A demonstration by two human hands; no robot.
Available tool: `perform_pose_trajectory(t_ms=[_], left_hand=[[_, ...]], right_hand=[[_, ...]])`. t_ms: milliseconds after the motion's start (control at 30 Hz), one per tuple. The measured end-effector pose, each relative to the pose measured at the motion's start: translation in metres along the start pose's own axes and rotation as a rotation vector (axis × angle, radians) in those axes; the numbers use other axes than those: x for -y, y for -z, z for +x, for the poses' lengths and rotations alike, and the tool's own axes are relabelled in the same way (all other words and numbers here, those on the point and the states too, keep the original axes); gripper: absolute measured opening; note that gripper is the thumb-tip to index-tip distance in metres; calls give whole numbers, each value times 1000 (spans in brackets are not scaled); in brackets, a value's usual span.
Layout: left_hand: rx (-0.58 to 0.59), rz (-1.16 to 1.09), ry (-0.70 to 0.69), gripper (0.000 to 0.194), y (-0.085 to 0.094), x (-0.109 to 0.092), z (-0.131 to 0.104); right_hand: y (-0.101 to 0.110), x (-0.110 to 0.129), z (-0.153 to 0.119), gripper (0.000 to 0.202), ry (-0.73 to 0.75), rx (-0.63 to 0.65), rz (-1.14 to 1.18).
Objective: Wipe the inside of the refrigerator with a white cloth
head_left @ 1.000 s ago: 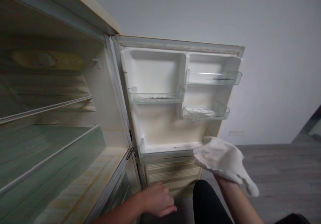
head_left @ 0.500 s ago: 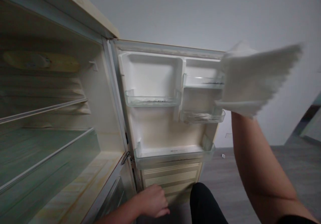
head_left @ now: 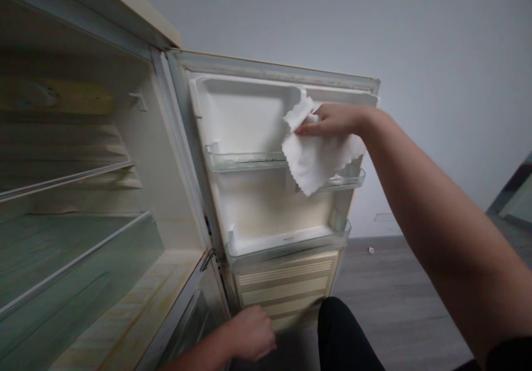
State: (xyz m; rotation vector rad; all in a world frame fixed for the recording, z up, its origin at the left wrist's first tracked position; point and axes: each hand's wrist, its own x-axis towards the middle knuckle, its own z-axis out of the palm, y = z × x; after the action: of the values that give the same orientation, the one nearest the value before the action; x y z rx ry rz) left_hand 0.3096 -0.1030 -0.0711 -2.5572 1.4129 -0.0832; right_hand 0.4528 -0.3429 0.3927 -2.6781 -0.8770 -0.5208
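A white cloth (head_left: 311, 163) with scalloped edges hangs from my right hand (head_left: 332, 120), pinched between thumb and fingers. It covers part of the upper right door bins, in front of the inner side of the open fridge door (head_left: 243, 111); I cannot tell whether it touches the door. My left hand (head_left: 251, 333) is low, curled into a loose fist in front of the lower ribbed door panel (head_left: 291, 282). Nothing shows in its fingers. A clear upper left bin (head_left: 245, 162) and a clear wide bin (head_left: 291, 247) are on the door.
On the left, the fridge compartment (head_left: 178, 205) stands open, with glass shelves, a greenish clear drawer front (head_left: 103, 266) and yellowish stains. My dark-clad knee (head_left: 343, 332) is below the door. A small white object (head_left: 371, 250) lies on the grey floor (head_left: 386, 288) by the wall.
My right hand has brought the cloth left and inward, from beyond the door's right edge to the front of the bins. My left hand has stayed almost in place.
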Motion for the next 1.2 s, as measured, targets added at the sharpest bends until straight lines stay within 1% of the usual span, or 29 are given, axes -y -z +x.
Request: perform_pose_trajectory(t_ms=[100,167,233,267,333,400,433,500,567,600,633,667,733,800,867,933,1000,1067,1133,1200], left_hand=[[-25,-14,-13,27,5,-1,0],[12,-6,7,27,2,-1,-3],[92,1,20,38,-4,1,-6],[131,-1,26,45,-8,2,-8],[177,-29,38,57,-11,4,-8],[174,-67,42,60,-9,7,-7],[146,-78,26,58,-5,8,-7],[35,-63,-81,48,6,11,-7],[-168,31,-212,34,20,15,-11],[-283,110,-241,30,26,16,-13],[-390,200,-230,29,32,17,-15],[-482,287,-179,31,36,17,-18],[-615,411,-20,41,41,17,-21],[-674,464,116,52,41,19,-21],[-697,481,188,62,37,24,-19],[-719,466,242,74,32,31,-16],[-753,426,298,87,28,37,-14],[-761,401,336,94,25,42,-14],[-741,410,334,91,24,45,-15],[-709,444,300,82,24,46,-16]], right_hand=[[-5,-10,9,84,-7,44,-60],[-8,-13,14,79,40,-26,-50],[-11,-13,14,71,82,-119,-34],[-11,-11,12,71,82,-150,-35],[-11,-3,4,72,45,-162,-74],[-9,8,-7,72,8,-130,-161],[-7,14,-11,75,1,-104,-212],[0,25,-18,85,10,-41,-287],[9,32,-23,93,32,45,-296],[15,33,-26,93,45,85,-267],[20,32,-30,89,50,122,-223],[26,29,-34,83,44,157,-179],[33,16,-45,75,-16,197,-134],[37,-2,-55,79,-96,164,-196],[36,-17,-62,81,-151,70,-311],[33,-25,-65,81,-178,-1,-408],[31,-24,-66,83,-181,-12,-451],[30,-19,-68,86,-166,-9,-467],[30,-13,-70,89,-160,-32,-498],[29,-10,-73,87,-152,-74,-534]])
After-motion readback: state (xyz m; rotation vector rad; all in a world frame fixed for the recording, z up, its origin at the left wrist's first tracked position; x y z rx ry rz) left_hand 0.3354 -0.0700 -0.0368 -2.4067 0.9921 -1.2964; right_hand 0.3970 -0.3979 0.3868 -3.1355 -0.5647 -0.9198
